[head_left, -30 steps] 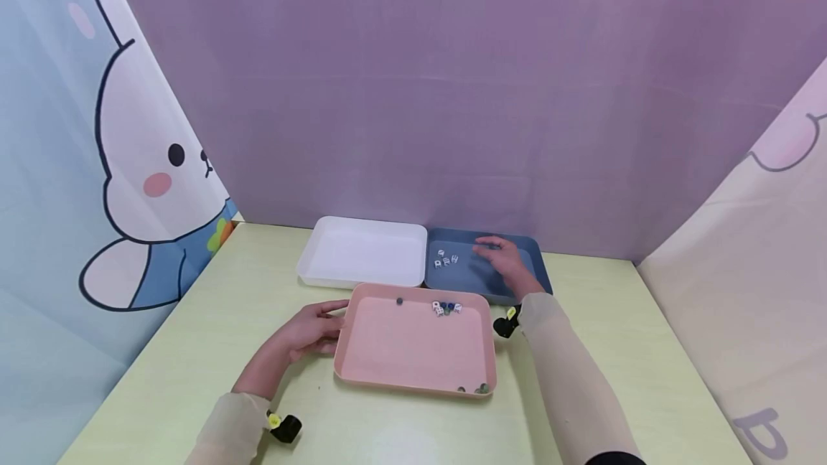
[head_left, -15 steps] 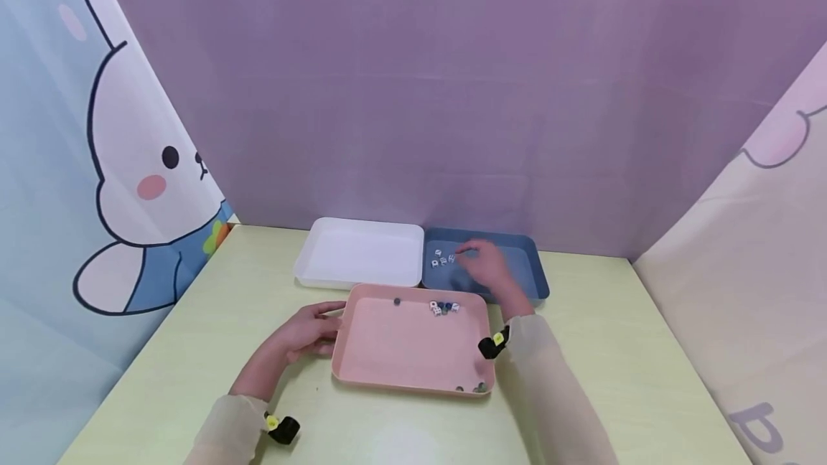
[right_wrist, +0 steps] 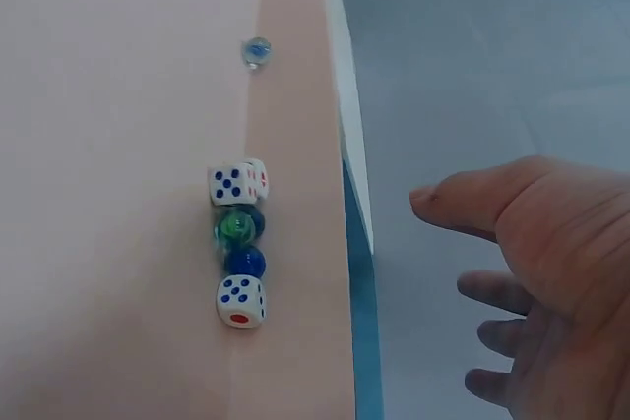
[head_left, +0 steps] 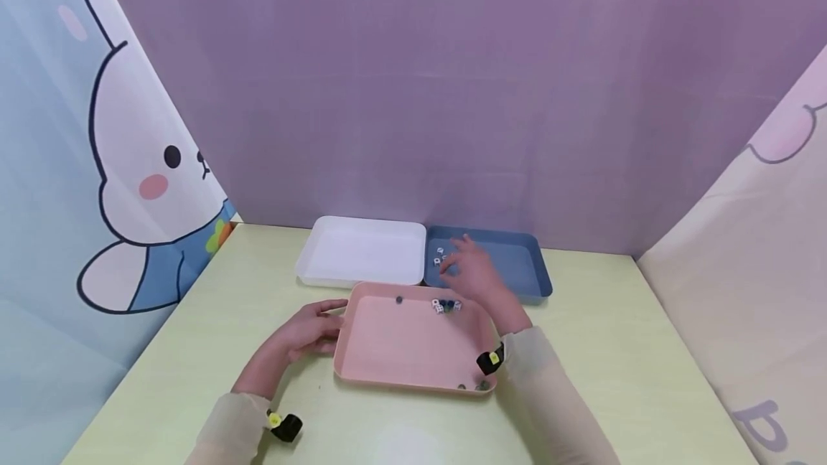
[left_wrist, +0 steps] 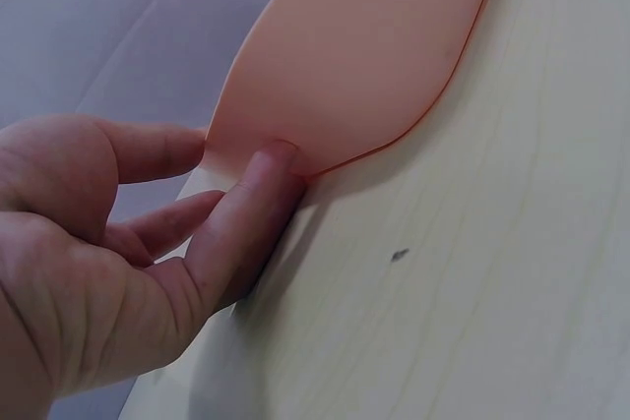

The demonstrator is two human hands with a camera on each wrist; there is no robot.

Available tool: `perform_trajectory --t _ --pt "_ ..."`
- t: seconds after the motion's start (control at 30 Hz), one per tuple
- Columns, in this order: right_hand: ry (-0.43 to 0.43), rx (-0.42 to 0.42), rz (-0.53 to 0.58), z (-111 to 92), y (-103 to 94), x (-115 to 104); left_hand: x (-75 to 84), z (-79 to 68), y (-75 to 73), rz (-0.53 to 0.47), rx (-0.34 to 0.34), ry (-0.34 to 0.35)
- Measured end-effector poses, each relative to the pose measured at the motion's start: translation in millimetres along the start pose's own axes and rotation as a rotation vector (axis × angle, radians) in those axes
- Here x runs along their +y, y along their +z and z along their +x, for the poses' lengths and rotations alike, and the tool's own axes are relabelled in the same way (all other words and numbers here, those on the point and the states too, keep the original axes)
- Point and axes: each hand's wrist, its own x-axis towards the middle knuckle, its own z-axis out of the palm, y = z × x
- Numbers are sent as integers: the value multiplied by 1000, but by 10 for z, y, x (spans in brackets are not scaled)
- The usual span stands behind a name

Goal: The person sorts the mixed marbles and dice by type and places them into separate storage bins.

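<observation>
At the left end of the pink tray [head_left: 413,350], my left hand [head_left: 310,329] grips the wall; in the left wrist view the thumb [left_wrist: 246,194] presses low on the outer side and a finger touches the rim. My right hand [head_left: 474,275] hovers over the front left of the blue-grey tray [head_left: 526,271], fingers loosely bent. No object shows in it. White dice [head_left: 440,250] lie beside its fingertips, partly hidden. At the pink tray's far wall, the right wrist view shows white dice [right_wrist: 241,302] clustered with blue and green marbles [right_wrist: 245,263], and one separate marble [right_wrist: 257,50].
A white tray [head_left: 362,253] stands at the back left, beside the blue-grey one. More marbles [head_left: 482,385] rest in the pink tray's near right corner. The pale wooden table [head_left: 614,350] ends at a purple backdrop [head_left: 452,92], with printed curtains on both sides.
My right hand moved left across the blue-grey tray to the dice, then slightly back toward the pink tray, its fingers drawing in. The left hand and the trays stayed in place.
</observation>
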Motion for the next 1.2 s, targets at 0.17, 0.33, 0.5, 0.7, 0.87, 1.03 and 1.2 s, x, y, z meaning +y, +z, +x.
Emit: perform_trajectory --t 0.17,0.33,0.5,0.7,0.87,1.03,1.2 --pt "-68 -73 -108 -17 -6 -92 9 11 2 3 -2 2" --pt "-53 -118 -173 -40 41 -150 -3 16 3 10 -7 9" --pt "-62 -146 -193 -63 81 -194 1 19 7 6 -11 11" --pt "-59 -212 -246 -62 124 -217 -4 21 7 9 -8 14" --pt "-55 -246 -304 -83 188 -220 7 16 5 15 -14 8" --pt "-42 -246 -317 -82 259 -204 15 9 -9 16 -14 3" --pt "-37 -250 -327 -82 252 -213 9 28 -9 11 -9 5"
